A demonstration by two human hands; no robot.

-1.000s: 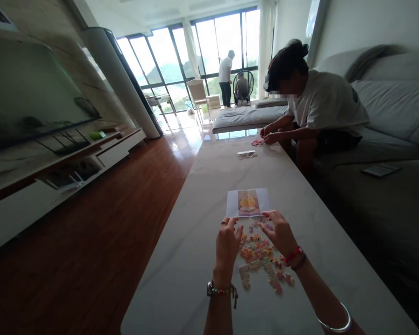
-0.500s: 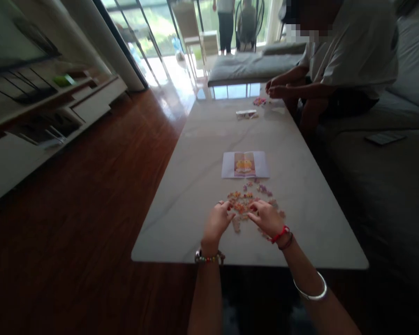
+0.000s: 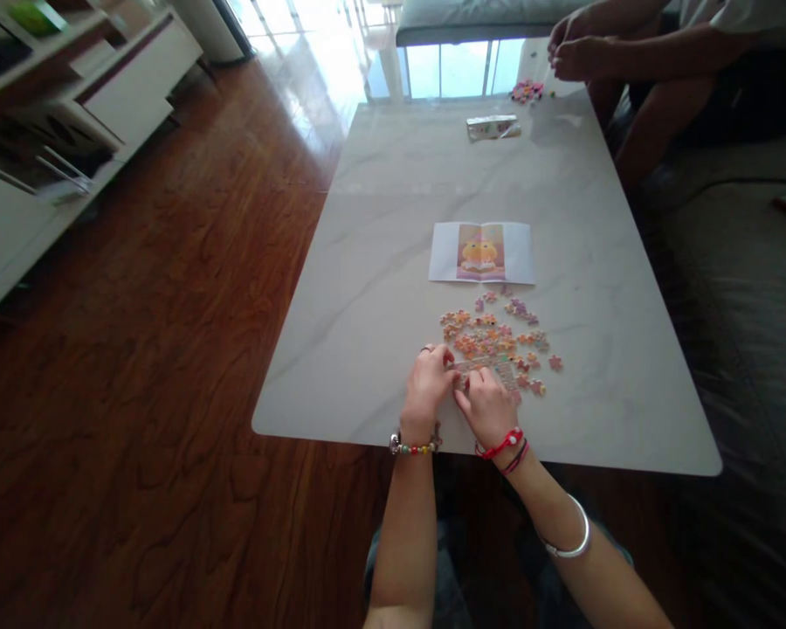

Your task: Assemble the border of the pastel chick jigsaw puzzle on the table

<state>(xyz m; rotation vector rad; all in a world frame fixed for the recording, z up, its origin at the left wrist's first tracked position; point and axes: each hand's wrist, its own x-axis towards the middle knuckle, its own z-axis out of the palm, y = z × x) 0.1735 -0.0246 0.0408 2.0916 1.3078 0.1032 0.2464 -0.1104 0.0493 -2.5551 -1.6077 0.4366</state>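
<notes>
Jigsaw pieces (image 3: 485,339) in orange, yellow, pink and purple lie loose near the front of the white table. A pale strip of what look like joined jigsaw pieces (image 3: 507,376) bends in an L shape just in front of my fingers. My left hand (image 3: 430,383) is closed in a pinch at the strip's left end. Close beside it, my right hand (image 3: 488,404) has its fingers curled down at the strip's lower side; what lies under the fingertips is hidden. Beyond the pieces lies a creased picture sheet (image 3: 480,253) showing a yellow figure.
The marble-patterned table (image 3: 341,349) has a front edge below my wrists. A clear packet (image 3: 493,127) lies farther back. At the far right, another person's hands (image 3: 580,51) are held above a small pink pile (image 3: 527,91). A sofa (image 3: 753,288) runs along the right.
The view has tipped down. My hands have moved closer together on the near side of the pile, and the pale strip now shows by my fingers.
</notes>
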